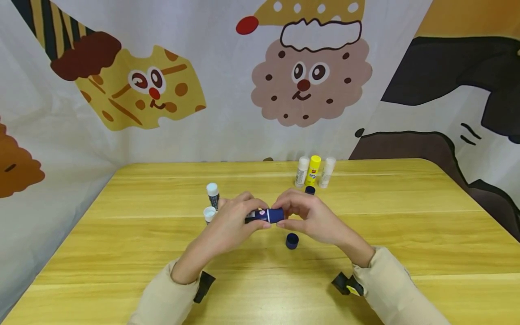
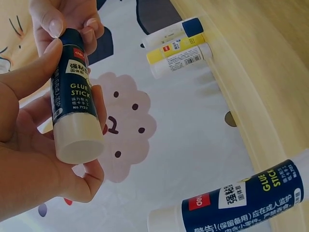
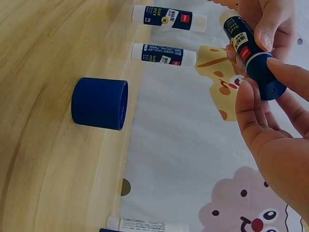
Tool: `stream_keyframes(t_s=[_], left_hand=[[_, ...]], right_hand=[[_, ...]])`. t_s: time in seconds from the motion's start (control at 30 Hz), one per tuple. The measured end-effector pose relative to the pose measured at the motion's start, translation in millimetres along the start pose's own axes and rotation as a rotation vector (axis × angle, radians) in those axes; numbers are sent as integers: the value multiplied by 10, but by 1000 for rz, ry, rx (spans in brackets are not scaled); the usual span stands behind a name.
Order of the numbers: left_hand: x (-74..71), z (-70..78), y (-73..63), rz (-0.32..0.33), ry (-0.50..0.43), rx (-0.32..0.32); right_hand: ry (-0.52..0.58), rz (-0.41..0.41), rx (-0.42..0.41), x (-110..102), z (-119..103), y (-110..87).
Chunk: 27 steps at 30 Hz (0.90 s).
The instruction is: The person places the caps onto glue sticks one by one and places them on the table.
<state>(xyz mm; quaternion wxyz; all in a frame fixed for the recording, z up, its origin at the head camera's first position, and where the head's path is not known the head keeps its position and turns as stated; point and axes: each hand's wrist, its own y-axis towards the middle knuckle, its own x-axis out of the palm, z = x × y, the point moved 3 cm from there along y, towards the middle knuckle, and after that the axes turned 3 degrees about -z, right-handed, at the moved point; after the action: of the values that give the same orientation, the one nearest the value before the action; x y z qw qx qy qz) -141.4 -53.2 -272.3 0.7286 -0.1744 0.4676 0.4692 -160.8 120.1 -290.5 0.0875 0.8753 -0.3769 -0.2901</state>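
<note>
Held level between both hands is a navy-labelled glue stick [image 1: 257, 215] with a blue cap [image 1: 276, 215] on one end. My left hand [image 1: 233, 219] grips its body, thumb and fingers on opposite sides. In the left wrist view the white base [image 2: 79, 140] of the glue stick faces the camera. My right hand [image 1: 310, 216] pinches the blue cap, which the right wrist view shows between thumb and fingers. A loose blue cap [image 1: 292, 241] stands on the table just below the hands, and another blue cap [image 1: 310, 190] is partly hidden behind the right hand.
Two navy-labelled glue sticks [image 1: 213, 195] with white ends stand left of the hands, one partly covered by the left hand. Toward the table's back edge stand a yellow glue stick [image 1: 313, 170] and two white ones [image 1: 327, 172]. A cartoon-printed cloth [image 1: 227, 135] hangs behind the wooden table [image 1: 142, 234].
</note>
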Motion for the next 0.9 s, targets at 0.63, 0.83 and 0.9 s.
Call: stream_keyframes(t_s=[0.63,0.83,0.9], left_hand=[[-1,-3,5,29,1,1],[17,-3,7,45,-9,18],[21,-3,7,48,-12,23]], right_hand=[[-63,19,101,-17,6,-6],[-70,26,81,-16,10,-5],[-70,27,80,-16,3,-4]])
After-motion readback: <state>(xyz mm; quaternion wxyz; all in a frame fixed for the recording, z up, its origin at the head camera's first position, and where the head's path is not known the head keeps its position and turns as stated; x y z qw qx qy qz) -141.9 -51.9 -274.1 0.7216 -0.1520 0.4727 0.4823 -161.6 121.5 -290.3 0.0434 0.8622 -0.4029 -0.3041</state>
